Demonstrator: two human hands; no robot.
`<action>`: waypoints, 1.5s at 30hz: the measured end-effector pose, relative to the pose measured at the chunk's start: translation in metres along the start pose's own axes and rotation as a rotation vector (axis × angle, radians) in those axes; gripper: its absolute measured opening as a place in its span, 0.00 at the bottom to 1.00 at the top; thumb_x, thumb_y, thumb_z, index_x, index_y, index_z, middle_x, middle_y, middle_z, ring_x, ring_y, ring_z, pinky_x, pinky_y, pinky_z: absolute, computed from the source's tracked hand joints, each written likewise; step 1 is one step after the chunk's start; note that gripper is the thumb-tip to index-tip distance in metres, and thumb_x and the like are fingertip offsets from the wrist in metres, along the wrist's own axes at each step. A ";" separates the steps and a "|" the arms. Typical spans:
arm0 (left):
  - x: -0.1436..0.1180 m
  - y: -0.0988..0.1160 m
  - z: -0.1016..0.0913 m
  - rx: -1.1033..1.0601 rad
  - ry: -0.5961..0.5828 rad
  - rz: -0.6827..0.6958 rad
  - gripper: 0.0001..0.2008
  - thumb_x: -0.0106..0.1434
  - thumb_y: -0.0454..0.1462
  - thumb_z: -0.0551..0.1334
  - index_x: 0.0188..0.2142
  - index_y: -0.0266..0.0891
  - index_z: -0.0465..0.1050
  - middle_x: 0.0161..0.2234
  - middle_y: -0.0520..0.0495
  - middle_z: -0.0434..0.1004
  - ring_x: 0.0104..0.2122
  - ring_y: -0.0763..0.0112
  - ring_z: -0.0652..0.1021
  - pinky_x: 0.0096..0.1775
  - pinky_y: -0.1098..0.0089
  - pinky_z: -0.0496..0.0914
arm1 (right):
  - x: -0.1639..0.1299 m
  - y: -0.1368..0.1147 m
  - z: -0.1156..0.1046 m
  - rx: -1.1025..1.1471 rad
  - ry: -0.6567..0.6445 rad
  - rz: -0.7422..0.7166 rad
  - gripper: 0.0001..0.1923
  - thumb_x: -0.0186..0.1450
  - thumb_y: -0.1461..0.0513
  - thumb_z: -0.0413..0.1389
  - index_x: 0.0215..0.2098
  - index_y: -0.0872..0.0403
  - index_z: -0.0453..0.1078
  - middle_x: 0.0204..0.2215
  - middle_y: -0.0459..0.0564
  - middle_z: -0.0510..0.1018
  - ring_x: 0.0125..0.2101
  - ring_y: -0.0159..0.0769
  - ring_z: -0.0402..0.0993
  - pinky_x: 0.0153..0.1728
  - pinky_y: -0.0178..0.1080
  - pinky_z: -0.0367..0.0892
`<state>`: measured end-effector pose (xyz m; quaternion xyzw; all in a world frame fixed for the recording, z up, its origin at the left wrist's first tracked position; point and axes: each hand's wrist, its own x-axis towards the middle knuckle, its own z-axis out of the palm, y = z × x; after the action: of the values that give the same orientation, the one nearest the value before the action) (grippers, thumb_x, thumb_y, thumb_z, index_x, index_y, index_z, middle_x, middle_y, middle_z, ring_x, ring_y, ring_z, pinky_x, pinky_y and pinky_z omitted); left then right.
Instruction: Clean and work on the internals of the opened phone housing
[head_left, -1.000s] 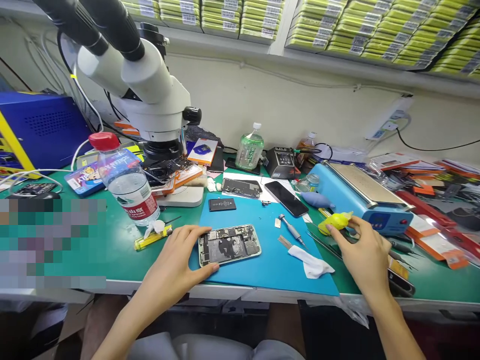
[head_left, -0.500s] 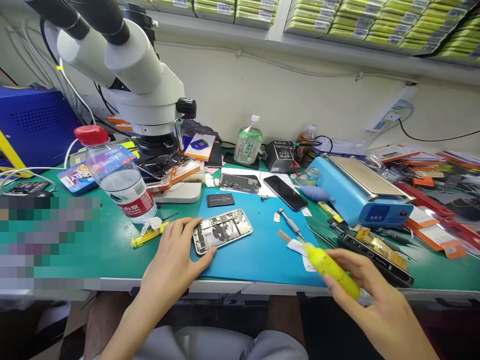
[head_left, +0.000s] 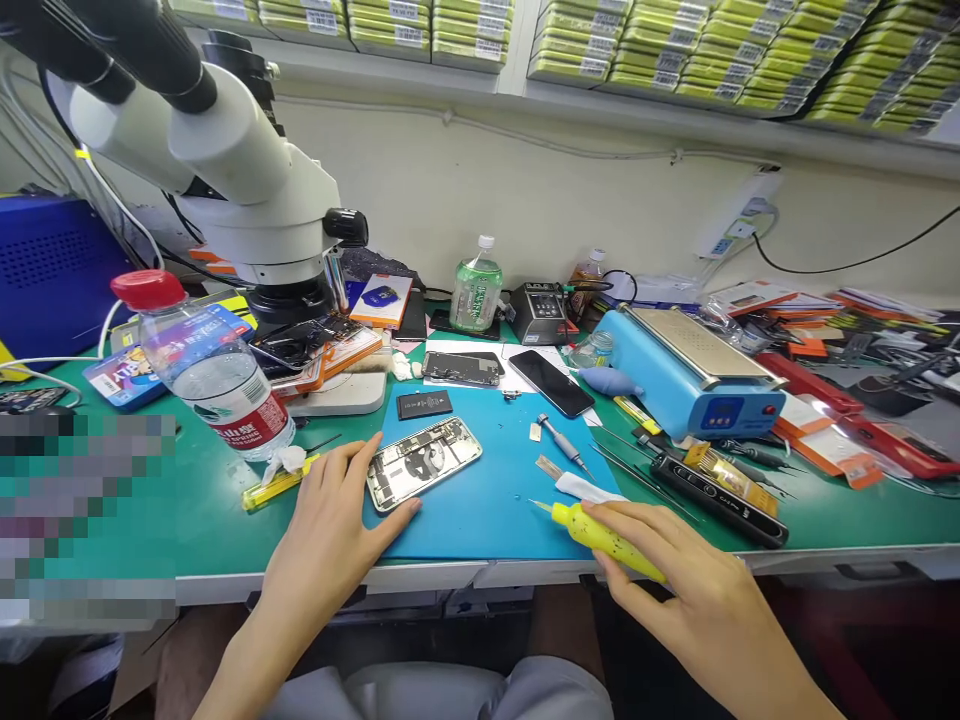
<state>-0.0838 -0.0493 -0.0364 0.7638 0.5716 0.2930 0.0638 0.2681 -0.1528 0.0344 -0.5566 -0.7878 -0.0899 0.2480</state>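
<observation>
An opened phone [head_left: 424, 462], its inside parts exposed, lies on a blue mat [head_left: 480, 520]. My left hand [head_left: 330, 515] grips its left end, thumb at the near edge and fingers at the far one. In my right hand [head_left: 675, 580] is a yellow squeeze bottle [head_left: 607, 540], tilted, with a thin needle tip pointing left over the mat, apart from the phone. A black phone battery [head_left: 424, 404] lies behind the opened phone. A grey screwdriver [head_left: 566, 447], a tweezer-like strip [head_left: 549, 467] and a white piece [head_left: 585, 487] lie just beyond the bottle.
A microscope [head_left: 240, 200] and a water bottle [head_left: 217, 370] stand at left. Behind the mat lie a phone screen [head_left: 461, 368] and a black phone [head_left: 551, 382]. A blue heating plate machine [head_left: 690, 370] and a black pen-shaped tool [head_left: 720, 500] are at right.
My right hand has brought the yellow bottle nearer the phone, its needle tip now over the mat and pointing left. My left hand stays on the phone. The view has shifted slightly.
</observation>
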 end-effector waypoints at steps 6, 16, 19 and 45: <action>-0.004 0.042 -0.020 0.016 0.219 0.175 0.14 0.78 0.42 0.58 0.59 0.47 0.73 0.53 0.39 0.74 0.54 0.47 0.73 0.56 0.46 0.66 | -0.025 0.014 0.002 0.447 0.049 0.567 0.22 0.69 0.47 0.64 0.58 0.42 0.76 0.55 0.48 0.84 0.54 0.47 0.82 0.54 0.42 0.79; 0.050 0.184 0.043 -0.051 -0.217 0.453 0.10 0.68 0.41 0.72 0.47 0.41 0.82 0.43 0.41 0.83 0.45 0.50 0.78 0.44 0.55 0.70 | -0.038 0.039 0.010 0.928 0.453 0.874 0.34 0.63 0.48 0.70 0.65 0.45 0.72 0.61 0.54 0.80 0.61 0.54 0.77 0.58 0.48 0.77; 0.063 0.192 0.048 -0.077 -0.242 0.448 0.02 0.67 0.35 0.72 0.39 0.40 0.82 0.41 0.43 0.84 0.45 0.53 0.79 0.43 0.58 0.70 | -0.041 0.045 0.008 0.910 0.451 0.878 0.36 0.61 0.48 0.71 0.65 0.45 0.73 0.64 0.54 0.78 0.64 0.55 0.74 0.60 0.48 0.75; 0.034 0.125 0.020 0.014 -0.196 0.456 0.08 0.74 0.35 0.65 0.38 0.43 0.82 0.39 0.46 0.85 0.42 0.55 0.80 0.44 0.56 0.68 | -0.052 0.017 0.011 0.851 0.275 0.870 0.29 0.60 0.45 0.70 0.57 0.46 0.81 0.52 0.52 0.86 0.50 0.56 0.84 0.49 0.44 0.82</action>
<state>0.0366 -0.0561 0.0142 0.8982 0.3774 0.2205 0.0459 0.2940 -0.1850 -0.0027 -0.6624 -0.4166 0.2702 0.5610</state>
